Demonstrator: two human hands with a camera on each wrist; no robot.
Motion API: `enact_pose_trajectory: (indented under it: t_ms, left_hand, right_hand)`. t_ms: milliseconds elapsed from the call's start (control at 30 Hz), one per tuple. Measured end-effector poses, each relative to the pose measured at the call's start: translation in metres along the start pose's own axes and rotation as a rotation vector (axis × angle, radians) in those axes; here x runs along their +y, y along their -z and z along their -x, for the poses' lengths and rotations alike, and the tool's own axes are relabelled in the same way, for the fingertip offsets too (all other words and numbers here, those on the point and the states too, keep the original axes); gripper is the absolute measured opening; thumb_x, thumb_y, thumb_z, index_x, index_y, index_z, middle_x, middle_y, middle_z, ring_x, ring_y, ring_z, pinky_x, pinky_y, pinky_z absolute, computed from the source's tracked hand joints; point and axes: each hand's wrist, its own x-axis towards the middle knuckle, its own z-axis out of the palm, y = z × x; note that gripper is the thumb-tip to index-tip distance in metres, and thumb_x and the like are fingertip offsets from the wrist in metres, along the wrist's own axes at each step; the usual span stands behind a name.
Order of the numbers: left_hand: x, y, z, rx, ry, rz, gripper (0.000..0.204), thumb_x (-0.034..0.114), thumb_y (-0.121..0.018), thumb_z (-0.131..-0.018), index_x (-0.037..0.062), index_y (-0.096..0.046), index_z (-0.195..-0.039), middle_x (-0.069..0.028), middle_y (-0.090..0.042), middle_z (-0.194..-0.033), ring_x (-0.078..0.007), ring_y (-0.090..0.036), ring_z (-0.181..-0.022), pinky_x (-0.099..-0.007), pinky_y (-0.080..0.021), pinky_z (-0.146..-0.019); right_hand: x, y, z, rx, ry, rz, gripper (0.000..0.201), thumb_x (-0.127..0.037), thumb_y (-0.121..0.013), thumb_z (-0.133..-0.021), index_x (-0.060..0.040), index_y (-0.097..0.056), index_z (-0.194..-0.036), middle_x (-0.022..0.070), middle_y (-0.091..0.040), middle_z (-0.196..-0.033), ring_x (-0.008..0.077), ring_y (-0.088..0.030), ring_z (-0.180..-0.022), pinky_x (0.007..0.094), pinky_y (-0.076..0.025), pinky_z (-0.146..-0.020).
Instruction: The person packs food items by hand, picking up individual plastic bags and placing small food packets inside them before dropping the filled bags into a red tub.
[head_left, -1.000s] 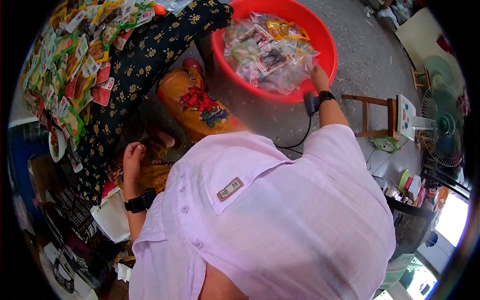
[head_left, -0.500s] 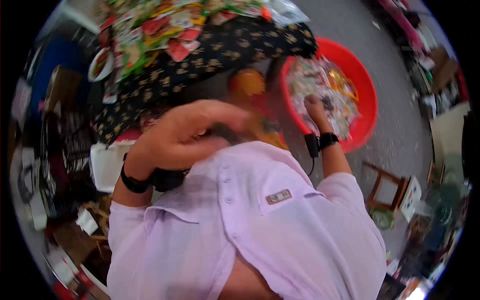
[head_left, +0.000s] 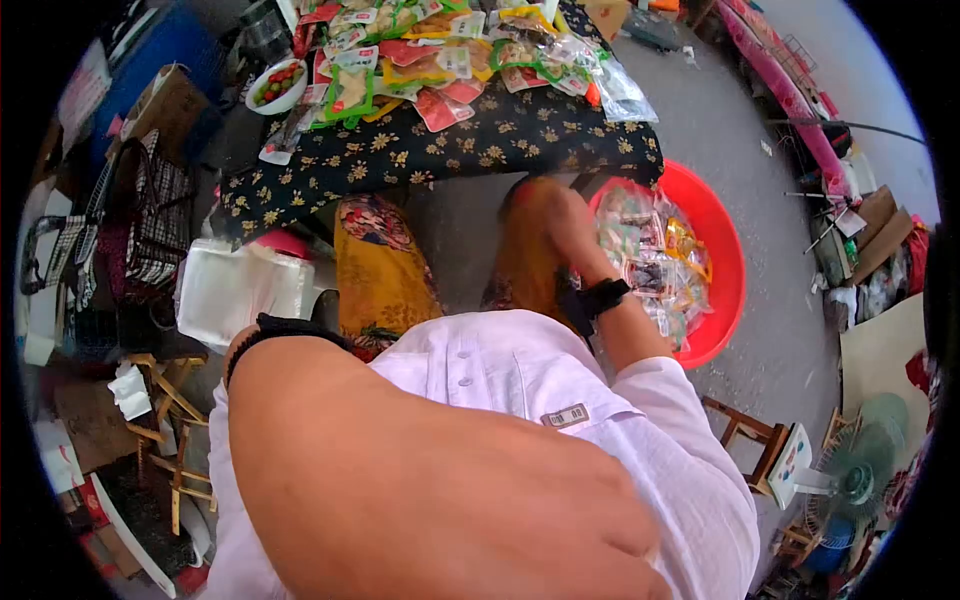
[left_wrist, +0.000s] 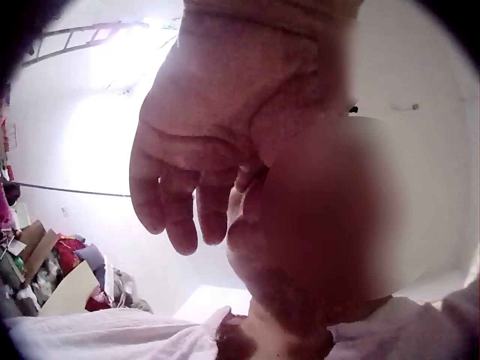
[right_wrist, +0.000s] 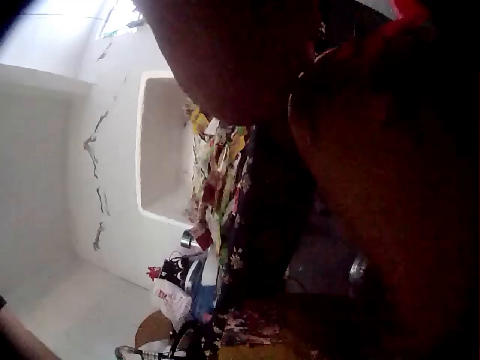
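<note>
My left hand (head_left: pixel 470 490) is raised close to the head camera and covers much of the lower middle of the head view. The left wrist view shows its palm (left_wrist: pixel 232 112) with several fingers hanging loosely near the person's head, and nothing shows in it. My right hand (head_left: pixel 575 230) is low beside my right knee, left of the red basin (head_left: pixel 728 290). Clear packets (head_left: pixel 645 260) of food fill that basin. Shadow hides most of the right hand's fingers in the right wrist view.
Ahead stands a table with a dark flowered cloth (head_left: pixel 420 150), heaped with food packets (head_left: pixel 430 65) and a white bowl (head_left: pixel 290 98). A white box (head_left: pixel 240 295) is at left, near folding wooden legs (head_left: pixel 175 440). A fan (head_left: pixel 860 475) stands at lower right.
The left hand has risen from beside the lap to near the head. My right hand has left the basin's packets and come back to the knee. The head view has turned toward the table.
</note>
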Motion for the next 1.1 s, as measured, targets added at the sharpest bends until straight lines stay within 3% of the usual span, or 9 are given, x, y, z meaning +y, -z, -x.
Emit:
enact_pose_trajectory:
  t_ms: [100,333,567,633,700,767,933,967,1100]
  left_hand:
    - [-0.001,-0.013,0.007,0.032,-0.066,0.008,0.013,0.013,-0.052,-0.072,0.0012,-0.051,-0.078,-0.0138,-0.051,-0.082,-0.0252,-0.05,-0.074,-0.0339,-0.04,-0.063]
    - [-0.006,-0.03,0.037,0.193,-0.194,0.022,0.014,0.012,-0.053,-0.073,0.0006,-0.051,-0.08,-0.0123,-0.052,-0.085,-0.0221,-0.05,-0.078,-0.0313,-0.04,-0.067]
    - [-0.04,-0.015,0.108,0.772,-0.218,-0.139,0.015,0.01,-0.054,-0.073,0.0001,-0.052,-0.083,-0.0109,-0.053,-0.088,-0.0191,-0.05,-0.081,-0.0286,-0.04,-0.071]
    - [-0.067,-0.004,0.141,1.002,-0.062,-0.272,0.01,0.009,-0.051,-0.075,0.0006,-0.051,-0.081,-0.0089,-0.053,-0.088,-0.0153,-0.05,-0.081,-0.0273,-0.04,-0.07]
    - [-0.109,-0.002,0.179,1.257,0.027,0.011,0.009,0.01,-0.049,-0.077,0.0013,-0.051,-0.079,-0.0067,-0.053,-0.084,-0.0131,-0.05,-0.077,-0.0255,-0.04,-0.068]
    - [-0.15,-0.008,0.226,1.531,0.279,-0.056,0.01,0.012,-0.05,-0.076,0.0024,-0.052,-0.076,-0.0044,-0.054,-0.081,-0.0111,-0.049,-0.073,-0.0238,-0.039,-0.064]
    - [-0.216,-0.03,0.357,2.067,0.882,-0.668,0.016,0.017,-0.052,-0.072,0.0009,-0.053,-0.072,-0.0082,-0.055,-0.066,-0.0172,-0.052,-0.063,-0.0279,-0.041,-0.057]
    - [-0.214,-0.037,0.373,2.118,1.028,-0.935,0.018,0.018,-0.051,-0.072,0.0008,-0.053,-0.072,-0.0105,-0.056,-0.065,-0.0214,-0.054,-0.062,-0.0302,-0.042,-0.057]
    - [-0.227,-0.059,0.465,1.992,1.55,-1.106,0.027,0.02,-0.047,-0.071,0.0018,-0.052,-0.091,-0.0181,-0.054,-0.088,-0.0326,-0.051,-0.082,-0.0372,-0.04,-0.072]
  right_hand:
    - [0.007,-0.018,0.001,0.197,0.169,0.047,0.016,-0.012,-0.051,-0.066,-0.0056,-0.056,-0.08,0.0137,-0.055,-0.085,0.031,-0.05,-0.085,0.0381,-0.04,-0.074]
    - [0.018,-0.023,0.009,0.177,0.21,0.118,0.014,-0.011,-0.052,-0.064,-0.0073,-0.055,-0.078,0.0116,-0.055,-0.084,0.0308,-0.05,-0.084,0.0382,-0.039,-0.074]
    - [0.028,-0.027,0.011,0.19,0.246,0.151,0.013,-0.008,-0.051,-0.064,-0.0045,-0.052,-0.076,0.0145,-0.053,-0.08,0.0332,-0.047,-0.081,0.0396,-0.038,-0.072]
    - [0.025,-0.022,0.01,0.111,0.239,0.075,0.013,-0.007,-0.051,-0.066,-0.0029,-0.052,-0.078,0.0152,-0.053,-0.08,0.0318,-0.048,-0.078,0.0381,-0.037,-0.068]
    - [0.029,-0.026,0.01,0.129,0.236,0.131,0.011,-0.005,-0.05,-0.065,-0.0022,-0.052,-0.076,0.0153,-0.053,-0.078,0.0315,-0.048,-0.075,0.037,-0.038,-0.066]
    - [0.015,-0.02,0.009,0.139,0.257,0.138,0.011,-0.004,-0.05,-0.065,-0.0022,-0.052,-0.076,0.0151,-0.053,-0.077,0.0311,-0.049,-0.074,0.0365,-0.038,-0.066]
    - [0.008,-0.02,0.01,0.151,0.227,0.079,0.014,-0.003,-0.048,-0.066,-0.0024,-0.051,-0.08,0.015,-0.051,-0.08,0.0322,-0.046,-0.081,0.0377,-0.036,-0.073]
    - [0.009,-0.02,0.009,0.126,0.221,0.08,0.014,-0.002,-0.048,-0.066,-0.0025,-0.051,-0.08,0.015,-0.051,-0.08,0.0321,-0.046,-0.081,0.0376,-0.036,-0.074]
    - [0.012,-0.022,0.005,0.08,0.186,0.112,0.013,-0.001,-0.048,-0.065,-0.0024,-0.051,-0.078,0.0143,-0.051,-0.08,0.0315,-0.046,-0.08,0.0369,-0.036,-0.072]
